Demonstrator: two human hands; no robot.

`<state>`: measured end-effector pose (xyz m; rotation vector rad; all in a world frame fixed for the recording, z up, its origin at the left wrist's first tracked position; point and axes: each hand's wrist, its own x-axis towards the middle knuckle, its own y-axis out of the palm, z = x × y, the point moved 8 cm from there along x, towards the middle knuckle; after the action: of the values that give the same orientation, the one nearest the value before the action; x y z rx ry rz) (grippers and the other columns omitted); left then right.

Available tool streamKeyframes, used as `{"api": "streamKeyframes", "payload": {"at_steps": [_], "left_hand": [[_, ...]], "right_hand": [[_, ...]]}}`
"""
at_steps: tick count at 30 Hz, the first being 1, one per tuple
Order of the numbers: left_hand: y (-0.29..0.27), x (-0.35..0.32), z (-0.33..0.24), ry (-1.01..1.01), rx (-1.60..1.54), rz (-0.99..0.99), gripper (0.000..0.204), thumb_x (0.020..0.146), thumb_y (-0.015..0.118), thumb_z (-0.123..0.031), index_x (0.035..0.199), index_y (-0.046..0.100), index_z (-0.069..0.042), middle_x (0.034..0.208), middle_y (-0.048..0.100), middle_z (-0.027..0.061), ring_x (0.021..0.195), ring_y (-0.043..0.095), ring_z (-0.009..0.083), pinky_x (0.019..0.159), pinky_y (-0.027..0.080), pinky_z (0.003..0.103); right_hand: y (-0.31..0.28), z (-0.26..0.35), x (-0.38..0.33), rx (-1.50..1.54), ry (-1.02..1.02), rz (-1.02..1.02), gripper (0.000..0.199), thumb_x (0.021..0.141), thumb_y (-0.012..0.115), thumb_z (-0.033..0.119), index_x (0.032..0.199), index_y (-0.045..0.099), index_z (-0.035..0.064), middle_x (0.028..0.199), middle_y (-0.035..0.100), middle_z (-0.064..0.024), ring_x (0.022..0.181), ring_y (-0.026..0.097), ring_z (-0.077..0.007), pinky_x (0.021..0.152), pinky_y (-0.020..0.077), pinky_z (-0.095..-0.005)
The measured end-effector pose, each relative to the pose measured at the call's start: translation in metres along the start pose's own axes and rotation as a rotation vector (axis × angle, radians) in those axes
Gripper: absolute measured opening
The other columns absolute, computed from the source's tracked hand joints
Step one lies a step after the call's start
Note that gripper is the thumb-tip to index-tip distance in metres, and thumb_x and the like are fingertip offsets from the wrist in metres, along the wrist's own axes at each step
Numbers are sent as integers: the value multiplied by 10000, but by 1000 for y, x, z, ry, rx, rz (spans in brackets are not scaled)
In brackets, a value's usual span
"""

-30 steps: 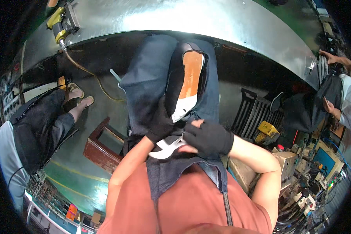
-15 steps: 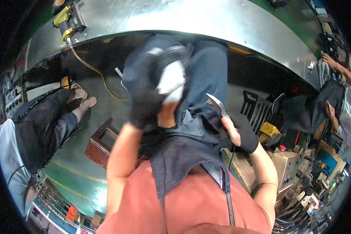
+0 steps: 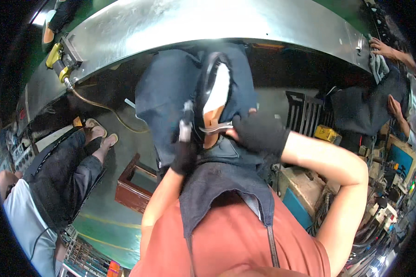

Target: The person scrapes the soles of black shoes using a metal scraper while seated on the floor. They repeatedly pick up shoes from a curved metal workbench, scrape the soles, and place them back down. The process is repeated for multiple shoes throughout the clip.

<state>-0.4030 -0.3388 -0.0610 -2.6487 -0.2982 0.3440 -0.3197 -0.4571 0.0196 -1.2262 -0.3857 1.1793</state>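
Observation:
A black shoe (image 3: 223,87) lies bottom up across my lap, its underside white in the middle and tan-brown at the heel. My right hand (image 3: 259,131), in a black fingerless glove, is closed on a curved metal hand tool (image 3: 217,128) whose exact kind I cannot make out. The tool's hooked end crosses the heel of the shoe. On the shoe's left side is my left hand (image 3: 186,150), also in a black glove. Its fingers are smeared by motion, so whether they grip the shoe is unclear.
Beyond my knees runs a shiny metal bench (image 3: 171,23). A yellow air tool (image 3: 58,63) with a hose lies at its left end. A brown wooden stool (image 3: 131,189) stands at left, near a seated person (image 3: 64,171). Another person's hand (image 3: 384,48) and machinery are at right.
The shoe has come to rest on my lap, toe away from me. My right hand has brought the metal tool leftward over the heel. My left hand has shifted to the shoe's left side.

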Motion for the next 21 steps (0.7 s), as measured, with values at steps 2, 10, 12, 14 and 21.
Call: {"api": "streamKeyframes", "payload": {"at_steps": [2, 10, 12, 14, 21], "left_hand": [[10, 3, 25, -112, 89, 28, 482, 958, 419, -244, 1344, 330, 32, 1252, 462, 195, 1085, 480, 293, 911, 382, 376], [13, 30, 40, 127, 75, 55, 651, 863, 578, -327, 1311, 313, 63, 1257, 443, 232, 1168, 454, 338, 983, 367, 388], [12, 40, 39, 46, -357, 223, 586, 866, 566, -379, 1230, 381, 41, 1135, 483, 202, 1062, 489, 312, 916, 398, 383], [2, 55, 61, -115, -984, 434, 547, 867, 551, -462, 1126, 466, 12, 984, 522, 169, 932, 527, 284, 833, 433, 377], [-29, 65, -42, -6, -643, 75, 592, 924, 359, -552, 1206, 452, -40, 1075, 480, 94, 982, 485, 211, 849, 379, 327]], "right_hand": [[30, -34, 4, 316, -111, 318, 450, 948, 421, 416, 860, 591, 9, 764, 614, -172, 727, 624, -311, 647, 484, -389], [-35, 15, 13, -39, 13, 401, 241, 830, 527, 239, 833, 697, 68, 765, 644, -168, 706, 640, -313, 629, 497, -434], [17, 46, 3, -138, -185, 234, 284, 841, 584, 319, 799, 652, 47, 772, 612, -140, 709, 624, -302, 608, 499, -414], [10, 68, 6, 247, -515, -18, 311, 850, 581, 345, 860, 633, 39, 791, 601, -140, 724, 614, -310, 644, 497, -415], [1, -39, -7, 708, 206, 129, 306, 944, 481, 309, 909, 560, 15, 805, 578, -189, 756, 571, -369, 698, 438, -433]]}}
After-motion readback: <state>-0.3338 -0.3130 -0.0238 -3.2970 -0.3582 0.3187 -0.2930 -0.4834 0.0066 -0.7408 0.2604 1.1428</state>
